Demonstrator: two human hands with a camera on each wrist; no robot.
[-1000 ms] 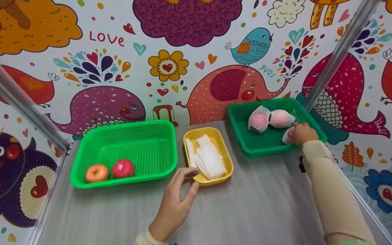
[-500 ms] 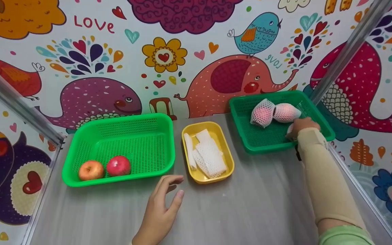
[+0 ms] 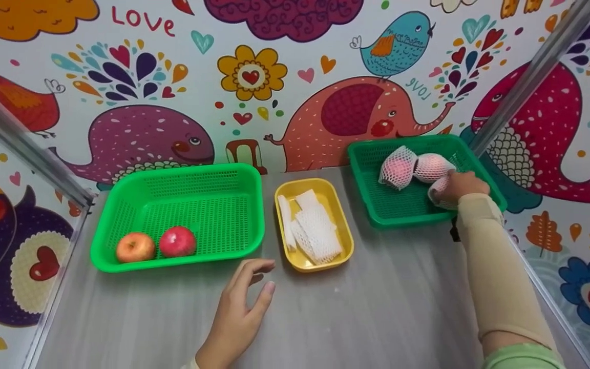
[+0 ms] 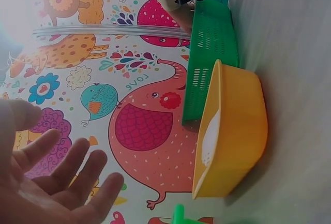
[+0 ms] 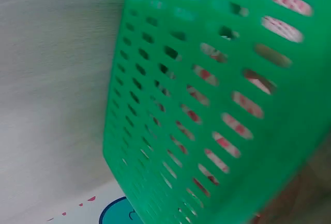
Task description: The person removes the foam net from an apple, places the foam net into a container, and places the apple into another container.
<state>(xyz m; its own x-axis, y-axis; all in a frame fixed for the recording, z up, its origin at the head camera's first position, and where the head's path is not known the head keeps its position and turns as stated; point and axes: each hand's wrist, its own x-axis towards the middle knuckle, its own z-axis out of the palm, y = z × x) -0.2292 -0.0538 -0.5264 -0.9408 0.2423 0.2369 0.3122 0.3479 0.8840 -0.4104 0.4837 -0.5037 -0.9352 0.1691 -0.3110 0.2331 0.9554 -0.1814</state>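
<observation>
My right hand [image 3: 460, 186] reaches into the dark green basket [image 3: 402, 221] at the right and grips an apple in a white foam net [image 3: 439, 191], partly hidden by the fingers. Two more net-wrapped fruits, one at the left [image 3: 398, 168] and one beside it [image 3: 433, 167], lie behind it. My left hand [image 3: 238, 312] hovers above the table with loosely bent fingers, holding nothing, in front of the yellow tray [image 3: 347, 241]. Its spread fingers also show in the left wrist view. Flat white foam nets [image 3: 318, 230] lie in the tray.
A bright green basket [image 3: 177, 259] at the left holds an orange-red apple [image 3: 135, 247] and a deep red apple [image 3: 177, 241] near its front wall. Cartoon-printed panels [image 3: 254, 31] with metal posts [image 3: 530, 77] enclose the table. The basket wall [image 5: 207, 105] fills much of the right wrist view.
My left hand has drawn back from the yellow tray's front edge, toward the left. The right hand has stayed at the wrapped apple in the dark green basket. The head view has shifted slightly.
</observation>
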